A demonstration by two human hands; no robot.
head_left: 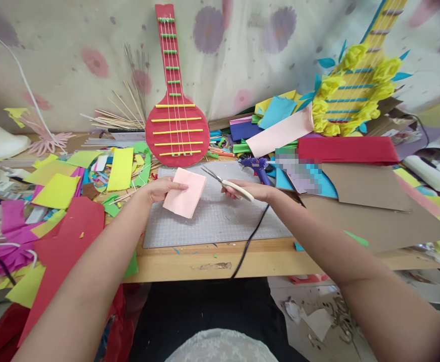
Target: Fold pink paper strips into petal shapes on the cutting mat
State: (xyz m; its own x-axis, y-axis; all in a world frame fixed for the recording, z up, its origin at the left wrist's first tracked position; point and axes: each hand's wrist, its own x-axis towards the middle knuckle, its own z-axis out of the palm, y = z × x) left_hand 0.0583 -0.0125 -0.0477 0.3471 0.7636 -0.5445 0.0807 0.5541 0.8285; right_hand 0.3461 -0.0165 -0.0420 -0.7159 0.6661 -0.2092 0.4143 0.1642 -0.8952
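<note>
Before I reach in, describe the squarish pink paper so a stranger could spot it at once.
Find the red stringed instrument at the back of the table, then the grey cutting mat in front of it. Above the mat's left part, the left grip holds the squarish pink paper. Unlike the long pink strip farther back, it is short and hand-held.

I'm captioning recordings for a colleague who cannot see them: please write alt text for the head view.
A person's left hand holds pale pink paper and the right hand holds white-handled scissors over a gray cutting mat. Behind them, a red stringed instrument stands upright, with a blue glue gun to the right and colored paper scraps across the worktable.
</note>
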